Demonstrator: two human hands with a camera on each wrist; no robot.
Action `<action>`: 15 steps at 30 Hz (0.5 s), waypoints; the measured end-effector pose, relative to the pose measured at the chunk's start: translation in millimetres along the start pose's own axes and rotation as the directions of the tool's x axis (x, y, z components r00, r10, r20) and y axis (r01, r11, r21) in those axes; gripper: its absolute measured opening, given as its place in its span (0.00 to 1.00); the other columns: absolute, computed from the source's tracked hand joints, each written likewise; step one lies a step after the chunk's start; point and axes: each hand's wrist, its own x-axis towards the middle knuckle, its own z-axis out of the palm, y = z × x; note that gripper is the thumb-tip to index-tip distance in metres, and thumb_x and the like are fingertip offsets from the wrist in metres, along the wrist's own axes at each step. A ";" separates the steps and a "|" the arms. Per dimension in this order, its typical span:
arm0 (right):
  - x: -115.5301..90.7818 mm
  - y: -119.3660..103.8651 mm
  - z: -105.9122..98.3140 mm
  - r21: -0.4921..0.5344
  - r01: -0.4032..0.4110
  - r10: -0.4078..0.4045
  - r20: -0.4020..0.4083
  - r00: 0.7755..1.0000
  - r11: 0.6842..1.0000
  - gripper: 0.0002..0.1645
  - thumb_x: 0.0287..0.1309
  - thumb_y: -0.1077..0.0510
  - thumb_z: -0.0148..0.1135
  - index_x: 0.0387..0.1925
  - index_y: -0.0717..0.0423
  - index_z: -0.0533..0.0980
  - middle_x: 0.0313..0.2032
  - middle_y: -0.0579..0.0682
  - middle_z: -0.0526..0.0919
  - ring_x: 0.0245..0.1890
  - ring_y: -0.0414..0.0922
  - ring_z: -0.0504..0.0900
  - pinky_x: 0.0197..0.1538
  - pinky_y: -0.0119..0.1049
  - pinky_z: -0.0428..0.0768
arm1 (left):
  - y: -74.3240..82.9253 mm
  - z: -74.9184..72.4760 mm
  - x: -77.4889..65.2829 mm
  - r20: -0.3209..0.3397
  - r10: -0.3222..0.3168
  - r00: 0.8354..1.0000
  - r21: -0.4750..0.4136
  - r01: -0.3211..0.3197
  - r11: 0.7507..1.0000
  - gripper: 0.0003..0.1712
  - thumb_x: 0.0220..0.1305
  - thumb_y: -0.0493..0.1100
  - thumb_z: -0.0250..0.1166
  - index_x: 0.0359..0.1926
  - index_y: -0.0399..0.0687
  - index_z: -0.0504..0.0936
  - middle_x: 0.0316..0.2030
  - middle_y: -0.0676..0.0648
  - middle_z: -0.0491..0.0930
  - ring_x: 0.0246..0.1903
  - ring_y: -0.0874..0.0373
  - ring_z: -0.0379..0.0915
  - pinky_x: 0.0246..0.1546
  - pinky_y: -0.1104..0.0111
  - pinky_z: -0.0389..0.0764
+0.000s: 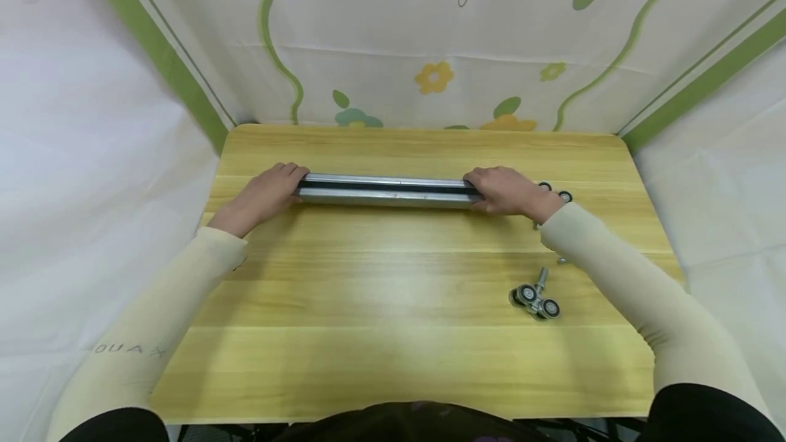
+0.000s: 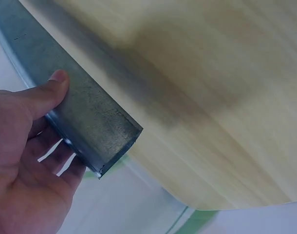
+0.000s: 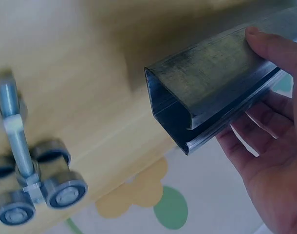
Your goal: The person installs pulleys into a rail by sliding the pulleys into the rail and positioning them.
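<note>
A long galvanized steel C-channel track (image 1: 387, 193) lies crosswise over the back half of the table, its slot visible along its length. My left hand (image 1: 270, 191) grips its left end, thumb on the flat face and fingers behind, as the left wrist view shows on the track (image 2: 85, 112). At the other end my right hand (image 1: 505, 191) holds it the same way. In the right wrist view the hollow open end of the track (image 3: 170, 107) shows. Shadows beneath suggest it is raised off the tabletop.
A roller trolley (image 1: 535, 299) with a bolt stem lies on the right of the wooden table (image 1: 368, 360). Another trolley (image 1: 565, 196) is partly hidden behind the right wrist; in the right wrist view one trolley (image 3: 36, 180) stands with its bolt upward. Printed cloth (image 1: 381, 33) walls surround the table.
</note>
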 end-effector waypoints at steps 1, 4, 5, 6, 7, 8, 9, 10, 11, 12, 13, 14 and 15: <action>-0.8 -3.1 2.0 -0.002 0.002 -0.002 -0.001 1.000 1.000 0.35 0.51 0.47 0.72 0.56 0.63 0.73 0.45 0.56 0.82 0.41 0.50 0.81 0.45 0.48 0.82 | -0.2 0.5 -3.6 0.000 -0.001 1.000 0.001 0.001 1.000 0.32 0.63 0.42 0.66 0.64 0.34 0.68 0.57 0.34 0.73 0.57 0.38 0.68 0.57 0.47 0.73; -3.0 -10.5 8.8 -0.003 0.009 -0.009 -0.007 1.000 1.000 0.36 0.50 0.46 0.72 0.57 0.62 0.74 0.45 0.56 0.82 0.40 0.50 0.82 0.44 0.48 0.82 | -0.3 2.2 -14.0 -0.004 -0.002 1.000 -0.008 0.002 1.000 0.32 0.62 0.42 0.66 0.64 0.34 0.68 0.57 0.34 0.74 0.57 0.38 0.68 0.57 0.47 0.73; -3.9 -12.5 11.2 -0.005 0.011 -0.011 -0.008 1.000 1.000 0.36 0.50 0.46 0.72 0.56 0.62 0.74 0.45 0.56 0.82 0.40 0.50 0.82 0.43 0.48 0.82 | -0.3 3.4 -17.3 -0.006 0.000 1.000 -0.009 0.000 1.000 0.32 0.62 0.41 0.66 0.64 0.34 0.68 0.58 0.34 0.73 0.58 0.38 0.68 0.57 0.47 0.72; -5.0 -14.5 13.4 -0.007 0.013 -0.013 -0.010 1.000 1.000 0.36 0.50 0.46 0.72 0.56 0.61 0.74 0.45 0.55 0.82 0.40 0.50 0.82 0.43 0.48 0.82 | 0.0 5.0 -20.6 -0.013 0.004 1.000 -0.009 -0.004 1.000 0.32 0.62 0.41 0.66 0.64 0.34 0.68 0.58 0.34 0.73 0.57 0.38 0.68 0.57 0.47 0.72; -6.1 -16.4 15.5 -0.007 0.016 -0.016 -0.012 1.000 1.000 0.36 0.50 0.46 0.72 0.56 0.61 0.74 0.45 0.55 0.82 0.39 0.50 0.82 0.42 0.48 0.82 | 0.3 7.1 -23.8 -0.019 0.012 1.000 -0.012 -0.012 1.000 0.32 0.62 0.41 0.66 0.64 0.33 0.68 0.58 0.34 0.74 0.57 0.38 0.68 0.57 0.46 0.73; -7.2 -18.3 17.4 -0.007 0.020 -0.020 -0.012 1.000 1.000 0.36 0.50 0.45 0.72 0.56 0.61 0.74 0.45 0.56 0.82 0.39 0.50 0.82 0.42 0.48 0.83 | 0.6 9.6 -26.8 -0.025 0.016 1.000 -0.015 -0.017 1.000 0.33 0.61 0.41 0.67 0.64 0.33 0.68 0.57 0.34 0.74 0.57 0.38 0.68 0.57 0.47 0.73; -8.4 -20.2 19.1 -0.005 0.027 -0.027 -0.010 1.000 1.000 0.36 0.50 0.45 0.72 0.56 0.61 0.74 0.44 0.56 0.82 0.39 0.51 0.82 0.42 0.49 0.83 | 1.1 12.3 -29.9 -0.032 0.023 0.999 -0.016 -0.023 1.000 0.33 0.61 0.41 0.67 0.64 0.33 0.68 0.57 0.34 0.74 0.57 0.38 0.68 0.57 0.47 0.73; -9.5 -22.0 20.8 -0.005 0.035 -0.035 -0.007 0.999 0.999 0.36 0.50 0.46 0.72 0.55 0.62 0.74 0.44 0.56 0.82 0.39 0.51 0.82 0.42 0.49 0.83 | 1.5 15.3 -33.0 -0.036 0.026 0.999 -0.016 -0.027 1.000 0.33 0.61 0.41 0.67 0.64 0.33 0.68 0.57 0.34 0.74 0.57 0.38 0.69 0.57 0.47 0.73; -10.6 -24.1 22.3 -0.008 0.042 -0.042 -0.001 0.999 0.999 0.36 0.50 0.45 0.72 0.55 0.63 0.74 0.44 0.57 0.82 0.39 0.51 0.82 0.42 0.49 0.83 | 1.9 18.2 -35.8 -0.040 0.031 0.999 -0.016 -0.031 0.999 0.33 0.60 0.42 0.68 0.64 0.33 0.68 0.57 0.34 0.74 0.57 0.38 0.69 0.57 0.47 0.73; -11.5 -26.3 23.6 -0.008 0.049 -0.049 0.002 0.999 0.999 0.36 0.51 0.45 0.71 0.55 0.63 0.74 0.44 0.57 0.83 0.39 0.52 0.82 0.42 0.49 0.83 | 2.4 21.0 -38.6 -0.041 0.031 0.999 -0.018 -0.031 0.999 0.34 0.60 0.42 0.68 0.63 0.33 0.68 0.57 0.34 0.74 0.57 0.39 0.70 0.57 0.47 0.73; -12.4 -28.5 24.6 -0.005 0.056 -0.056 0.005 0.998 0.998 0.36 0.51 0.46 0.71 0.55 0.64 0.74 0.44 0.57 0.83 0.39 0.52 0.82 0.42 0.49 0.83 | 2.9 23.4 -41.3 -0.042 0.030 0.999 -0.021 -0.031 0.999 0.34 0.59 0.42 0.68 0.63 0.33 0.69 0.57 0.34 0.75 0.56 0.39 0.70 0.57 0.48 0.74; -13.2 -30.4 25.4 -0.008 0.060 -0.060 0.007 0.998 0.998 0.36 0.51 0.45 0.71 0.55 0.64 0.74 0.44 0.57 0.83 0.39 0.51 0.83 0.42 0.48 0.83 | 3.2 25.8 -43.6 -0.042 0.024 0.999 -0.021 -0.025 0.999 0.34 0.59 0.42 0.68 0.63 0.34 0.69 0.57 0.34 0.75 0.57 0.39 0.70 0.57 0.48 0.73; -13.9 -32.4 26.1 -0.010 0.064 -0.064 0.006 0.998 0.998 0.35 0.51 0.45 0.71 0.54 0.64 0.74 0.43 0.57 0.83 0.39 0.51 0.82 0.41 0.48 0.83 | 3.5 28.0 -45.8 -0.042 0.024 0.999 -0.021 -0.025 0.999 0.34 0.59 0.42 0.69 0.63 0.33 0.69 0.57 0.34 0.75 0.56 0.39 0.70 0.57 0.48 0.74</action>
